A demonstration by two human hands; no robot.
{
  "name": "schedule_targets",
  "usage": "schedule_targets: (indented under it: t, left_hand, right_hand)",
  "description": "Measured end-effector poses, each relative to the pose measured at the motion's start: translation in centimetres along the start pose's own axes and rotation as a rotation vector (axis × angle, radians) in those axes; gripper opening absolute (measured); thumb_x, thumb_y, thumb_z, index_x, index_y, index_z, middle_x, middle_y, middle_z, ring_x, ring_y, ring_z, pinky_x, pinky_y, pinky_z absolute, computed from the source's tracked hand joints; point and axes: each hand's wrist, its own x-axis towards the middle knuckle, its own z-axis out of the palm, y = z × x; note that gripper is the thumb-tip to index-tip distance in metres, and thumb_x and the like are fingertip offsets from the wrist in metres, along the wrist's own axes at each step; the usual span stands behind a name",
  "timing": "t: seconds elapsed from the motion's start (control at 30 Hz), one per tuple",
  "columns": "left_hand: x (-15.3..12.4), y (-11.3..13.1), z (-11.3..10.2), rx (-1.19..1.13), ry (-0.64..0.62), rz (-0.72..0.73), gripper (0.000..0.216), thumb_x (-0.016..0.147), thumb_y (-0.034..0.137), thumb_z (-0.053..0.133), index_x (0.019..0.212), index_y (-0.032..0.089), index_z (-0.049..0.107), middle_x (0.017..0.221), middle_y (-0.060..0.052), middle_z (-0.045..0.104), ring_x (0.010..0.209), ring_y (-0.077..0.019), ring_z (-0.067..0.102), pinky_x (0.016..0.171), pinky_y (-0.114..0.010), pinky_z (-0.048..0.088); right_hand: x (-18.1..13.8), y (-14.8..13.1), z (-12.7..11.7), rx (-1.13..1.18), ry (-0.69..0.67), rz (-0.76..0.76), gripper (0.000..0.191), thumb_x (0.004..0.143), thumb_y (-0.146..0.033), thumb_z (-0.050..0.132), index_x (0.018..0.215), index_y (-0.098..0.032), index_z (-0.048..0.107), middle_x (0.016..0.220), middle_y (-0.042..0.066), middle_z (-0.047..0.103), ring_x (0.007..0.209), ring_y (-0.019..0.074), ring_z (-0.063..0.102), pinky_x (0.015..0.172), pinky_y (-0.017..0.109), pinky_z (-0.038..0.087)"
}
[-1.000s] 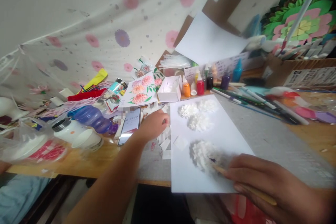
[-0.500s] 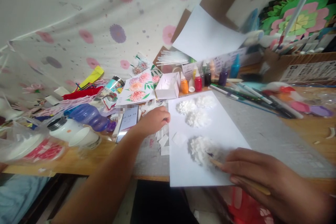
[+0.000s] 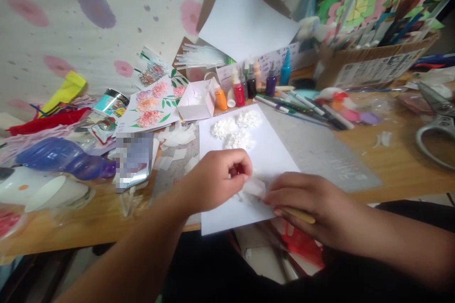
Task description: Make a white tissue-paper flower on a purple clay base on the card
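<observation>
My left hand (image 3: pixel 225 177) reaches over the white sheet (image 3: pixel 216 218), thumb and forefinger pinched on a small piece of white paper (image 3: pixel 256 186). Close to its right, my right hand (image 3: pixel 311 203) is closed round a thin wooden stick (image 3: pixel 297 214); the stick's tip is hidden. The right fingertips are at the paper piece's edge, and I cannot tell if they touch it. Between and behind the hands, a lower cluster of white paper bits is mostly covered. Farther up the sheet stand fluffy white paper flowers (image 3: pixel 237 140).
Paper scraps (image 3: pixel 177 136) and a phone (image 3: pixel 137 161) lie left of the sheet. Behind it are a white box (image 3: pixel 196 104) and colour bottles (image 3: pixel 239 94). Pens (image 3: pixel 309 109) and scissors (image 3: pixel 439 123) lie right. A flower picture (image 3: pixel 149 104) leans back left.
My left hand has moved right from the scraps to above the sheet, with a paper piece. The right hand still holds the stick, now close to the left. The view has turned right.
</observation>
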Motion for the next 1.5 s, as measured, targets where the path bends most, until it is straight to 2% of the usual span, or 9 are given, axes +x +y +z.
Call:
schedule_targets:
  t: [0.17,0.3,0.37,0.6,0.73,0.9,1.03,1.23,1.5]
  left_hand:
    - [0.5,-1.2,2.6,-0.014,0.035,-0.100,0.010,0.076,0.014,0.049,0.078,0.021,0.056,0.066,0.006,0.054,0.059,-0.0085,0.048,0.052,-0.019,0.037]
    - [0.4,-1.3,2.7,0.002,0.052,-0.104,0.013,0.076,0.013,0.049,0.080,0.023,0.056,0.066,0.007,0.055,0.059,-0.0080,0.049,0.053,-0.019,0.038]
    - [0.4,-1.2,2.7,0.018,0.056,-0.097,0.013,0.075,0.012,0.049,0.080,0.023,0.056,0.066,0.007,0.055,0.059,-0.0077,0.049,0.052,-0.019,0.037]
    - [0.4,-1.1,2.9,0.029,0.084,-0.067,0.011,0.076,0.011,0.053,0.078,0.022,0.055,0.065,0.008,0.054,0.058,-0.0067,0.049,0.054,-0.019,0.037]
    - [-0.3,-1.1,2.9,-0.024,0.098,-0.050,0.009,0.080,0.014,0.054,0.082,0.022,0.056,0.073,0.007,0.058,0.066,-0.0074,0.053,0.060,-0.019,0.041]
    - [-2.0,-1.7,3.9,0.044,0.250,0.075,0.015,0.081,0.010,0.054,0.090,0.021,0.058,0.082,0.003,0.059,0.074,-0.0092,0.054,0.067,-0.022,0.043]
    - [-2.8,-2.1,5.2,0.125,0.330,0.225,0.017,0.082,0.006,0.053,0.092,0.018,0.058,0.086,-0.001,0.062,0.082,-0.0134,0.054,0.074,-0.027,0.044]
    - [-3.8,-2.8,6.2,0.254,0.364,0.344,0.025,0.079,0.002,0.055,0.099,0.017,0.059,0.104,-0.003,0.065,0.089,-0.0168,0.051,0.080,-0.033,0.044]
    - [-4.7,-3.1,6.4,0.289,0.396,0.363,0.026,0.078,0.002,0.057,0.100,0.016,0.059,0.105,-0.004,0.064,0.090,-0.0175,0.050,0.080,-0.034,0.045]
  right_hand:
    - [-0.5,-0.5,-0.8,0.011,0.116,-0.072,0.021,0.089,-0.012,0.049,0.102,-0.014,0.065,0.087,0.010,0.065,0.080,0.0174,0.062,0.068,0.027,0.050]
    - [-0.8,-0.7,-1.4,0.014,0.276,-0.054,0.018,0.086,-0.010,0.054,0.100,-0.016,0.064,0.084,0.007,0.067,0.083,0.0176,0.064,0.068,0.025,0.050]
    - [-0.6,-0.6,-1.4,0.022,0.310,-0.030,0.016,0.086,-0.011,0.056,0.099,-0.017,0.064,0.086,0.007,0.068,0.086,0.0177,0.064,0.070,0.025,0.050]
    - [0.4,0.3,-0.2,0.055,0.192,0.019,0.014,0.090,-0.015,0.053,0.098,-0.016,0.064,0.089,0.006,0.065,0.082,0.0149,0.060,0.070,0.025,0.046]
    - [0.4,0.5,0.4,0.039,0.127,0.085,0.015,0.090,-0.014,0.050,0.093,-0.016,0.064,0.088,0.006,0.063,0.081,0.0156,0.058,0.069,0.027,0.045]
    - [0.5,0.4,0.9,-0.036,0.069,0.108,0.018,0.089,-0.012,0.050,0.095,-0.015,0.066,0.083,0.006,0.062,0.077,0.0181,0.056,0.067,0.030,0.044]
    - [0.6,0.5,0.7,0.019,0.085,0.129,0.016,0.088,-0.012,0.052,0.094,-0.017,0.067,0.084,0.005,0.064,0.079,0.0165,0.059,0.068,0.027,0.045]
    - [0.7,0.3,-0.1,0.220,0.292,0.200,0.010,0.087,-0.015,0.058,0.091,-0.020,0.066,0.083,-0.001,0.067,0.075,0.0091,0.062,0.065,0.017,0.046]
    - [1.1,0.1,0.2,0.173,0.151,0.111,0.012,0.088,-0.013,0.057,0.094,-0.017,0.066,0.084,0.002,0.066,0.079,0.0098,0.061,0.069,0.020,0.047]
